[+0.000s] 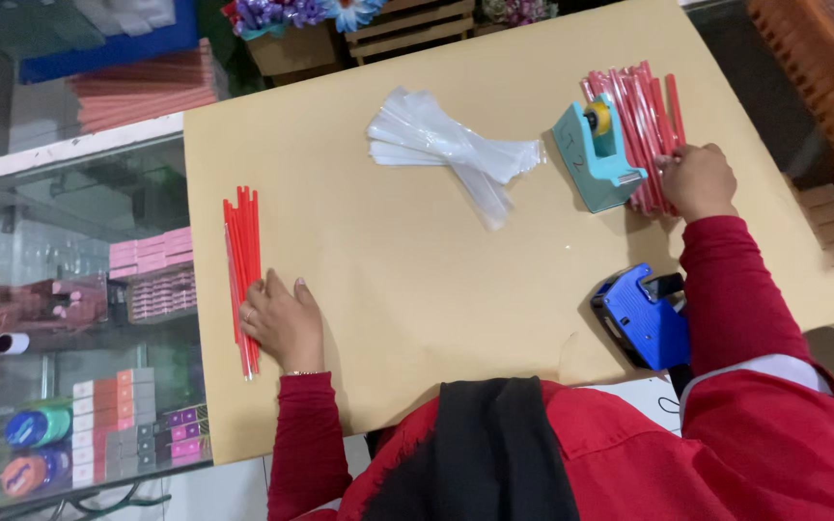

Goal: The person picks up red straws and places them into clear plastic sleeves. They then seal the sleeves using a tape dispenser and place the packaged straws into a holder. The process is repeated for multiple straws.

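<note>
Head view: tan board tabletop (pixel 417 289) laid over a glass display counter (pixel 79 318) stocked with small pink and grey boxes; flowers and wooden crates along the far edge. Left hand (pixel 284 323) lies flat, fingers loose, gripping nothing, touching a loose row of red sticks (pixel 242 275) near the board's left edge. Right hand (pixel 697 180) is curled onto the wrapped red stick bundle (pixel 644 125) at far right, just beside a teal tape dispenser (pixel 594 154); clear plastic sleeves (pixel 451 150) mid-board, blue price-label gun (pixel 641 318) near the right sleeve.
</note>
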